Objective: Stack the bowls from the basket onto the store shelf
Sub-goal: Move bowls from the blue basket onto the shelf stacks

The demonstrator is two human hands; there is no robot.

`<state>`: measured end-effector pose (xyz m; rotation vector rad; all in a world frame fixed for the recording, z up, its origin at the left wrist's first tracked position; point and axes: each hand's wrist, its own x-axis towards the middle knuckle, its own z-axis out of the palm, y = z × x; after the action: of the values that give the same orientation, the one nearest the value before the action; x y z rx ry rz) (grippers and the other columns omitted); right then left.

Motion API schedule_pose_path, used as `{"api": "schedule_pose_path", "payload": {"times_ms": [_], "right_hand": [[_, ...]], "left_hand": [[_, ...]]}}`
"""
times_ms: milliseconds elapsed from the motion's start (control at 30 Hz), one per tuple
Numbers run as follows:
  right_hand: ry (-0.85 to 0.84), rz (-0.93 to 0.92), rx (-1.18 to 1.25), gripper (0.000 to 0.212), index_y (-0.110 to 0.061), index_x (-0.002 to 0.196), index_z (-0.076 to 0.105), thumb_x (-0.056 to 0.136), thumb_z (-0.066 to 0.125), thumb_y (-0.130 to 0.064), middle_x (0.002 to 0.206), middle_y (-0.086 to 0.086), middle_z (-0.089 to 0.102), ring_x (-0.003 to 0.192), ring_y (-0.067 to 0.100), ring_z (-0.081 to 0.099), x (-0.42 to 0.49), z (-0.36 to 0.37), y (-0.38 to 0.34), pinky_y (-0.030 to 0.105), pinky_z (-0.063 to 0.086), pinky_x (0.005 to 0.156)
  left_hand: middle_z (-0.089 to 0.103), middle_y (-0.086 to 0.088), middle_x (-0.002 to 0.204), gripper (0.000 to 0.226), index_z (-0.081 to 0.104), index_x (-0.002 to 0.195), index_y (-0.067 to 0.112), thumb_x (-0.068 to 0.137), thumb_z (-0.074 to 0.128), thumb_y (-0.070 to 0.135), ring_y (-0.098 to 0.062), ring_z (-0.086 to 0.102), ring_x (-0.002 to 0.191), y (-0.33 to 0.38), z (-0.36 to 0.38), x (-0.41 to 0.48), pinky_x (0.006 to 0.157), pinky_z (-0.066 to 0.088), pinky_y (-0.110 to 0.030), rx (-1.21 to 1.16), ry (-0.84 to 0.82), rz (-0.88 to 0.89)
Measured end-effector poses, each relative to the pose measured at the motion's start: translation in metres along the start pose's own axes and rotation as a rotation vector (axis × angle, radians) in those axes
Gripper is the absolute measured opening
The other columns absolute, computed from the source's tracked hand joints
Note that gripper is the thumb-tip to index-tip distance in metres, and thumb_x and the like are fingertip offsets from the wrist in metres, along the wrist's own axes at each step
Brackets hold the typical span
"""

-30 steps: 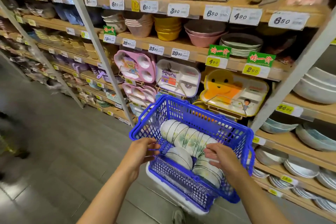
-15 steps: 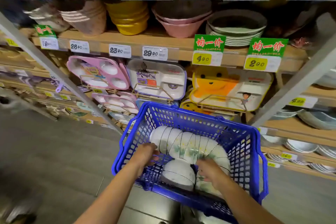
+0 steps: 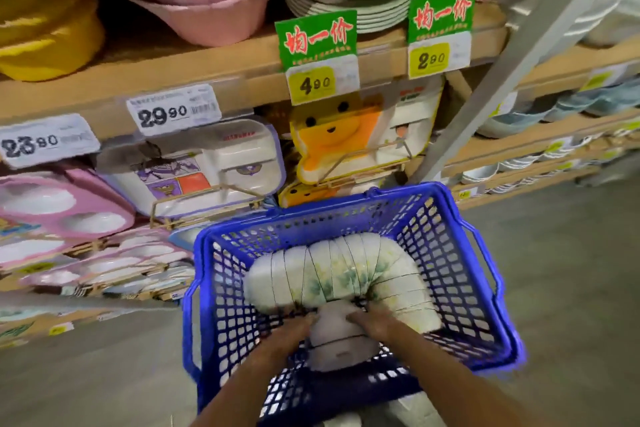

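We stand in a shop aisle with a grey floor and a wooden shelf full of tableware. The picture is blurred by motion.

Between the fingers of both hands lies one small stack of bowls, on its side in the near part of the one blue basket. The left hand grips its left side with curled fingers. The right hand grips its upper right side in the same way.

Just beyond the fingertips, and touching the small stack, one long row of bowls lies curved across the basket. The bowls are nested, white with green pattern. We cannot count them exactly because of the blur.

Further beyond the fingertips, behind the basket, three divided trays lean on the shelf: a pink tray, a white tray and an orange tray.

Above them the shelf edge carries two white price tags and two green signs. On this board we see pink bowls and a pile of green-rimmed plates.
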<state>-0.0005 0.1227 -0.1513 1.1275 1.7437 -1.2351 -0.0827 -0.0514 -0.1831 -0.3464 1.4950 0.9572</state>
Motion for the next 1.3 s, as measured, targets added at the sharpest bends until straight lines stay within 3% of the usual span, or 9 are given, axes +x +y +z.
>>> {"api": "schedule_pose_path", "payload": {"times_ms": [167,267,400,567,733,900,967,1100,1300], "right_hand": [[-0.137,-0.053,-0.121,0.074,-0.005,0.132,0.055,0.081,0.065,-0.058,0.126,0.006,0.056,0.106,0.021,0.056,0.024,0.012,-0.005,0.027,0.044,0.084],[-0.18,-0.092,-0.289,0.094,0.0,0.142,0.041,0.073,0.076,-0.054,0.14,0.012,0.051,0.123,0.028,0.052,0.035,0.024,-0.004,0.036,0.044,0.101],[-0.117,-0.076,-0.329,0.113,-0.002,0.144,0.032,0.059,0.084,-0.056,0.141,0.012,0.049,0.126,0.028,0.049,0.044,0.026,-0.002,0.037,0.044,0.103],[-0.097,-0.062,-0.364,0.124,-0.007,0.146,0.025,0.053,0.085,-0.061,0.145,0.007,0.045,0.13,0.024,0.045,0.053,0.03,0.0,0.031,0.04,0.103],[-0.075,-0.096,-0.364,0.126,-0.01,0.146,0.022,0.05,0.086,-0.061,0.145,0.01,0.042,0.131,0.027,0.043,0.047,0.035,0.003,0.036,0.04,0.107],[-0.143,-0.134,-0.366,0.134,-0.009,0.149,0.012,0.05,0.085,-0.061,0.146,0.008,0.041,0.132,0.024,0.042,0.039,0.029,-0.003,0.035,0.04,0.106],[-0.165,-0.156,-0.394,0.138,-0.009,0.151,0.007,0.05,0.085,-0.061,0.149,0.009,0.037,0.134,0.026,0.039,0.035,0.027,-0.006,0.038,0.038,0.109],[-0.17,-0.221,-0.384,0.139,-0.021,0.154,0.004,0.048,0.086,-0.059,0.153,0.009,0.031,0.137,0.027,0.037,0.024,0.022,-0.008,0.041,0.037,0.111],[-0.112,-0.322,-0.337,0.136,-0.023,0.155,0.003,0.052,0.086,-0.055,0.16,0.006,0.018,0.145,0.023,0.022,0.012,0.019,-0.006,0.033,0.028,0.115]], "left_hand": [[0.055,0.003,0.13,0.065,0.049,0.132,0.022,0.079,0.069,0.054,-0.02,0.058,0.115,-0.015,0.004,0.024,0.092,0.053,-0.038,-0.027,-0.111,-0.006],[0.063,-0.011,0.128,0.08,0.049,0.136,0.009,0.072,0.077,0.047,-0.028,0.063,0.112,-0.029,0.005,0.04,0.096,0.052,-0.044,-0.152,-0.136,-0.027],[0.071,-0.009,0.114,0.075,0.062,0.121,0.012,0.061,0.076,0.054,-0.024,0.067,0.106,-0.029,0.002,0.053,0.097,0.052,-0.039,-0.18,-0.184,-0.002],[0.069,-0.01,0.116,0.088,0.063,0.121,0.017,0.051,0.081,0.067,-0.026,0.067,0.106,-0.035,0.007,0.072,0.097,0.051,-0.044,-0.233,-0.045,0.027],[0.076,0.008,0.078,0.051,0.074,0.086,0.024,0.053,0.077,0.064,-0.009,0.072,0.072,-0.03,0.013,0.072,0.055,0.054,-0.017,-0.237,0.1,0.038],[0.076,0.006,0.077,0.032,0.074,0.082,0.021,0.072,0.075,0.051,-0.007,0.072,0.069,-0.021,0.017,0.053,0.048,0.051,-0.015,-0.286,0.151,0.078],[0.076,0.005,0.079,0.031,0.073,0.087,0.019,0.078,0.072,0.049,-0.007,0.072,0.07,-0.02,0.016,0.046,0.053,0.052,-0.016,-0.259,0.175,0.081],[0.075,-0.007,0.101,0.048,0.07,0.106,0.014,0.075,0.073,0.051,-0.023,0.071,0.094,-0.019,0.012,0.033,0.088,0.056,-0.04,-0.25,0.144,0.089],[0.074,-0.008,0.102,0.044,0.069,0.112,0.012,0.081,0.07,0.044,-0.026,0.071,0.093,-0.017,0.021,0.012,0.09,0.055,-0.044,-0.288,0.255,0.16]]}}
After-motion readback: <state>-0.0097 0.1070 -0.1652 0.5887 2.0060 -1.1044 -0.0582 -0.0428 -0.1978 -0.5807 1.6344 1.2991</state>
